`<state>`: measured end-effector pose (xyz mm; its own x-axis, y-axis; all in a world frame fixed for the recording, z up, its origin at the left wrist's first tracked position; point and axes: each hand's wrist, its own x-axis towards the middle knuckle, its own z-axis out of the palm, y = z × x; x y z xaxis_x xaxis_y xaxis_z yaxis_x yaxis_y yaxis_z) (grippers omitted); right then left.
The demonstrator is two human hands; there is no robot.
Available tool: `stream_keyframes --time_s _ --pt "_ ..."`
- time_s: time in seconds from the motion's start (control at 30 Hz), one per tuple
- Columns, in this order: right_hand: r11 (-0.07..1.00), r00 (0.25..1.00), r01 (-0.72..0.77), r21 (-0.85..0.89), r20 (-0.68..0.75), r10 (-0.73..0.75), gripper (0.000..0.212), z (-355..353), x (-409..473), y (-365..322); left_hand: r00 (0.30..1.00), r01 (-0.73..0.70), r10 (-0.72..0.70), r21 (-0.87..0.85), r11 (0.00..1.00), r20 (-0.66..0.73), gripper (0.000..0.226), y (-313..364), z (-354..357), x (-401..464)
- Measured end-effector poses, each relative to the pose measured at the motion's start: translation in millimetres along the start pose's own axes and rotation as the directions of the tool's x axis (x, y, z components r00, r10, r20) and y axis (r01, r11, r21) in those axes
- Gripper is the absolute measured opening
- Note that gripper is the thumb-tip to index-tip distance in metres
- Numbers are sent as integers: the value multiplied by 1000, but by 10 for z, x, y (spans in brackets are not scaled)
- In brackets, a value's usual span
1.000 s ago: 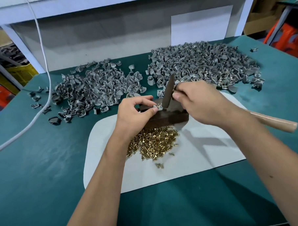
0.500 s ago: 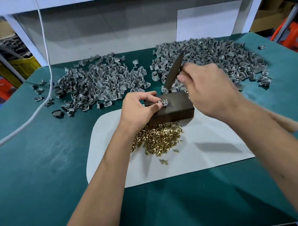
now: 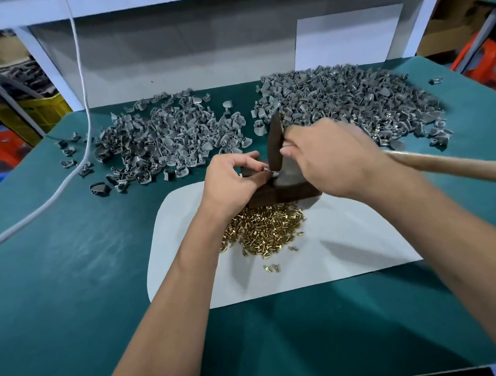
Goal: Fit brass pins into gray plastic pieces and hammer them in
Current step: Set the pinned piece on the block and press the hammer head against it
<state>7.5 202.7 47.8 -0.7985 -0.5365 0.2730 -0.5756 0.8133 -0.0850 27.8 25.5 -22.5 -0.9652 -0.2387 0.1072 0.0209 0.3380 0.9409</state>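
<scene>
Left hand (image 3: 231, 180) pinches a gray piece (image 3: 272, 174) on top of the dark block (image 3: 281, 193). Right hand (image 3: 335, 158) grips the hammer (image 3: 276, 146), head down on the piece. Brass pins (image 3: 264, 229) piled just in front of the block.

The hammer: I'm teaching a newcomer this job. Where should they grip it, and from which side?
Grip the hammer on its wooden handle close to the head, from the right, as the right hand does. The handle runs out rightwards, and a short grip probably suits light taps beside the left hand.
</scene>
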Motion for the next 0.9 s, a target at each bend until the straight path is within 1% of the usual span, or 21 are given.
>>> stream_keyframes --time_s 0.03,0.07,0.1,0.13,0.2,0.23,0.27,0.3,0.33,0.37,0.4,0.43,0.53,0.57,0.6,0.63,0.7,0.73,0.77,0.83,0.9 --pt "1000 996 17 15 -92 -15 23 -33 -3 17 1000 1 -1 14 1000 -1 10 -1 0 1" --pt "997 980 26 73 -201 -11 24 -35 -13 15 1000 -4 4 33 999 -5 10 -3 -8 5" --pt "992 968 19 126 -252 13 25 -25 -36 -15 1000 -8 9 50 999 -10 10 -6 -14 7" --pt "989 974 6 148 -224 27 26 13 -56 -46 1000 -13 13 56 998 -13 10 -2 -15 10" --pt "991 997 -76 112 -20 79 26 101 -93 -96 1000 -19 20 34 999 -17 11 12 -12 1" --pt "990 993 -111 91 46 108 25 106 -88 -80 1000 -15 15 30 999 -18 11 20 -7 -5" --pt "991 992 -119 63 53 115 25 79 -55 -45 1000 -9 10 38 999 -24 12 24 -9 -7" --pt "993 994 -109 36 23 108 23 39 -34 -13 1000 -10 11 51 999 -27 12 17 -11 -2" --pt "996 994 -90 28 -53 92 22 6 -27 22 1000 -18 20 67 998 -23 12 7 -9 8" --pt "995 985 -83 53 -147 90 21 -1 -24 39 999 -27 28 81 996 -20 12 2 -13 15" --pt "992 973 -79 100 -210 99 22 10 -32 29 999 -31 33 95 995 -23 12 1 -16 21" --pt "991 974 -70 118 -206 93 24 33 -46 -6 999 -31 34 101 994 -29 12 -4 -16 21" --pt "996 997 -72 44 15 72 28 129 -59 -73 999 -27 29 66 997 -27 12 4 -10 12" --pt "997 996 -76 29 48 74 28 86 -24 -47 999 -24 25 58 998 -29 13 13 -6 3" --pt "998 997 -66 20 36 65 27 33 16 -13 999 -20 22 60 998 -34 14 16 -7 -6" --pt "999 999 -49 12 -20 49 27 -20 39 30 999 -21 24 65 998 -33 14 17 -7 -10" --pt "994 977 -42 97 -205 61 26 -33 34 57 999 -24 26 67 997 -27 14 18 -14 -5" --pt "991 969 -34 132 -238 65 26 -1 10 26 999 -26 28 59 998 -26 15 19 -24 -2" --pt "993 979 -31 118 -197 54 26 52 -21 -26 999 -29 30 42 999 -21 18 20 -31 -7" --pt "997 998 -54 59 -33 56 27 165 -65 -70 1000 -30 30 8 1000 -5 22 30 -29 -15" --pt "995 997 -78 56 7 78 28 131 -31 -28 1000 -17 17 9 1000 -13 17 40 -28 -27"
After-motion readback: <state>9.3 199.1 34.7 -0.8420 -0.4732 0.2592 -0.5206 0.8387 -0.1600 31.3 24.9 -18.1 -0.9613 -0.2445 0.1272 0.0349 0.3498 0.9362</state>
